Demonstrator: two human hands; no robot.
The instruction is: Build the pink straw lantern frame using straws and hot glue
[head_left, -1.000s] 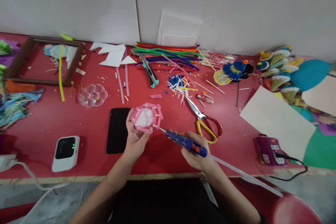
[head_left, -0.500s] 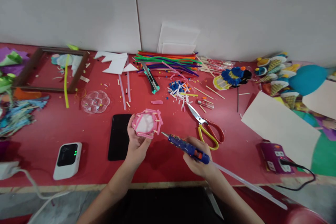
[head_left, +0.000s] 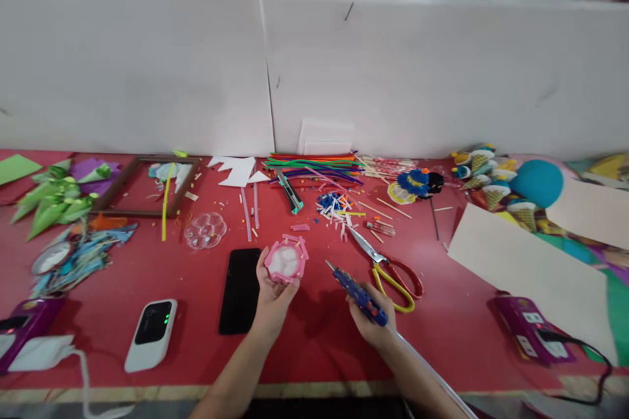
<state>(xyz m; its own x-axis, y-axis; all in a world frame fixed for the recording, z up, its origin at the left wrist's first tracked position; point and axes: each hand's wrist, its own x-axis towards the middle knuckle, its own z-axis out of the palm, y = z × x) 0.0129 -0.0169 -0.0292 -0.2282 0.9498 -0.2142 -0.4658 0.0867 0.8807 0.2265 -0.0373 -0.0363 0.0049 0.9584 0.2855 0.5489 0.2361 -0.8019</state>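
Note:
My left hand (head_left: 271, 294) is closed around a small pink ring-shaped craft piece (head_left: 285, 261) with a white centre and short pink straw bits stuck round its rim, held above the red table (head_left: 314, 347). My right hand (head_left: 373, 324) grips a blue hot glue gun (head_left: 356, 292) with a clear glue stick trailing from its back. The gun's metal nozzle points up-left toward the craft piece, a short gap away from it. A black phone (head_left: 240, 289) lies flat just left of my left hand.
Red-and-yellow scissors (head_left: 388, 265) lie right of the gun. Cut straw bits (head_left: 334, 206), pipe cleaners (head_left: 314, 165) and a utility knife (head_left: 289, 191) sit behind. A white device (head_left: 151, 334), wooden frame (head_left: 147, 186), white sheet (head_left: 525, 268) and purple power strip (head_left: 531, 337) flank the sides.
The camera tilted up, so the table sits lower and the top of the white partition shows. The glue gun's nozzle drew back from the pink piece, opening a gap.

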